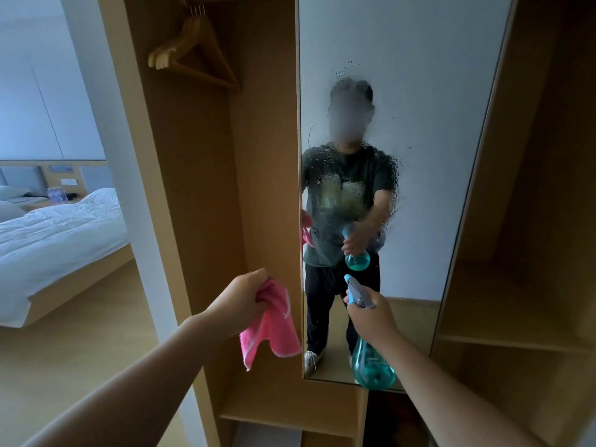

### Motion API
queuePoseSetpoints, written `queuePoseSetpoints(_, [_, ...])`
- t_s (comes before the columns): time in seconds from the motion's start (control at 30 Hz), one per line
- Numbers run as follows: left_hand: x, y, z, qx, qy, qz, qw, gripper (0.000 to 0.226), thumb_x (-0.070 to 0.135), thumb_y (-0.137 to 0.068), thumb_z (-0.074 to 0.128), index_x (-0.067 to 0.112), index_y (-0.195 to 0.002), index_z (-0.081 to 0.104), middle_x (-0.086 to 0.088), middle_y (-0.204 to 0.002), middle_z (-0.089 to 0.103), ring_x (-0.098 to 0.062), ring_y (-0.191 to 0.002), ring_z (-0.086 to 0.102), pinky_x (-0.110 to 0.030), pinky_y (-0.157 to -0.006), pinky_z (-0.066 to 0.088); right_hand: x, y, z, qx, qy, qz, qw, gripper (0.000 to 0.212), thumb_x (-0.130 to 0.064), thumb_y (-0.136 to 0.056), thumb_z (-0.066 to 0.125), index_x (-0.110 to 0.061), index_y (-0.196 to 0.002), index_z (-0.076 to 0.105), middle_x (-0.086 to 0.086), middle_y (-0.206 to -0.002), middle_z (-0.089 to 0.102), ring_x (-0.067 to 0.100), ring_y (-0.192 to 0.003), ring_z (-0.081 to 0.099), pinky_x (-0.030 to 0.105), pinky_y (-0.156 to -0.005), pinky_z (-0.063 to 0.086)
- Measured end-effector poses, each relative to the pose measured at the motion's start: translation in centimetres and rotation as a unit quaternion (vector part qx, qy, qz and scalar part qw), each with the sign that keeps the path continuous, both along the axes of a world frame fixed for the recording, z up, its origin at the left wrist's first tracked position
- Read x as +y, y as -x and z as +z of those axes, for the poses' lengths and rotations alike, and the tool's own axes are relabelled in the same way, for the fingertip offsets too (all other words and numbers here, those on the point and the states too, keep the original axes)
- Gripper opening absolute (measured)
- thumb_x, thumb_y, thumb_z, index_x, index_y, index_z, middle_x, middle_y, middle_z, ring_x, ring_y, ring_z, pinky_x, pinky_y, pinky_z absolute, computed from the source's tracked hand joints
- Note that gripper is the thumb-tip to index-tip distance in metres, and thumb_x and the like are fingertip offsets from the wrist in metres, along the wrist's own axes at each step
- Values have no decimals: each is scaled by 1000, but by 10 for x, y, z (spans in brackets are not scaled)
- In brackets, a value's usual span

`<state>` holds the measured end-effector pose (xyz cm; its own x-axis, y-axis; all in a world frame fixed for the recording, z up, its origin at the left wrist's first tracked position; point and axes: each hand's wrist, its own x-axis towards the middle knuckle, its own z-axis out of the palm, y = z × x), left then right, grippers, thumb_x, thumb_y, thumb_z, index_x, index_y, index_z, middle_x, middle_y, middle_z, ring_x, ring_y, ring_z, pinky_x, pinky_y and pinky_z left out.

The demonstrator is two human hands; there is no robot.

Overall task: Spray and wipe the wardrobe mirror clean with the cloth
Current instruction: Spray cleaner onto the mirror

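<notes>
**MIRROR CLEANING: CLOTH AND SPRAY BOTTLE IN HAND**

**Setting**
Bedroom with pale walls and a light wood floor (64,366). At 9 o'clock: bed (58,233) with white bedding, seen past the side panel of the wardrobe (200,188). At 11 o'clock, inside the open wardrobe bay: wooden hangers (193,50) hung together at the top. At 3 o'clock: open shelf (516,340) in the same wood.

**Mirror**
Tall upright mirror (419,75), mounted on the wardrobe just right of the open bay. Runs from 12 o'clock down to 6 o'clock. Carries a patch of droplets (351,175) across its middle, some running downward. Reflects the person, the cloth and the bottle.

**Left hand**
Left hand (240,298) at 7 o'clock, just left of the mirror's left edge. Clenched around a bunched pink cloth (274,330). Loose end of the cloth hangs below the fist. Cloth held in front of the wooden panel, apart from the glass.

**Right hand**
Right hand (371,314) at 5 o'clock, in front of the lower part of the mirror. Wrapped around the neck of the spray bottle (372,366), with one fingertip showing at the front of the trigger. Blue and grey spray head points up and toward the glass. Translucent teal body hangs below the hand, across the mirror's bottom edge. Contact between nozzle and glass: cannot tell.
</notes>
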<state>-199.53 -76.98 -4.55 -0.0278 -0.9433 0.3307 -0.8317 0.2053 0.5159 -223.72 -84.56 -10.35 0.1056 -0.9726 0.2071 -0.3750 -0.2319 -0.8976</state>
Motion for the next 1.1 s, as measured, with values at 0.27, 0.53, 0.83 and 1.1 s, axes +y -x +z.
queuePoseSetpoints(0.27, [-5,7,2,-16,-3,-6,1000,25,-4,-82,56,18,-94,62,16,-83,64,14,-77,59,-10,-60,51,5,20,-6,-7,2,-25,1000,20,-9,-89,51,-24,-77,55,3,-72,59,13,-64,53,19,-53,39])
queuePoseSetpoints(0.53, [-13,26,3,-18,-3,-28,999,22,-4,-82,54,14,-93,60,16,-79,67,5,-76,63,-18,-62,54,3,52,-9,-29,-12,-44,999,26,-4,-86,49,-28,-92,57,3,-73,56,14,-64,52,20,-55,38])
queuePoseSetpoints(0.83, [-17,47,6,-15,-16,-52,998,25,-4,-84,53,20,-91,60,10,-88,69,-6,-84,66,-35,-71,59,-3,80,-16,-2,-2,-106,994,20,-15,-88,53,-29,-73,53,-8,-62,51,7,-54,49,12,-43,33])
queuePoseSetpoints(1.1, [-20,63,3,-22,-11,-65,998,30,-3,-84,52,25,-89,59,11,-88,69,-5,-85,65,-31,-73,58,-3,114,-17,-34,-5,-127,991,19,-3,-83,48,-18,-84,59,7,-65,47,16,-53,41,25,-46,35])
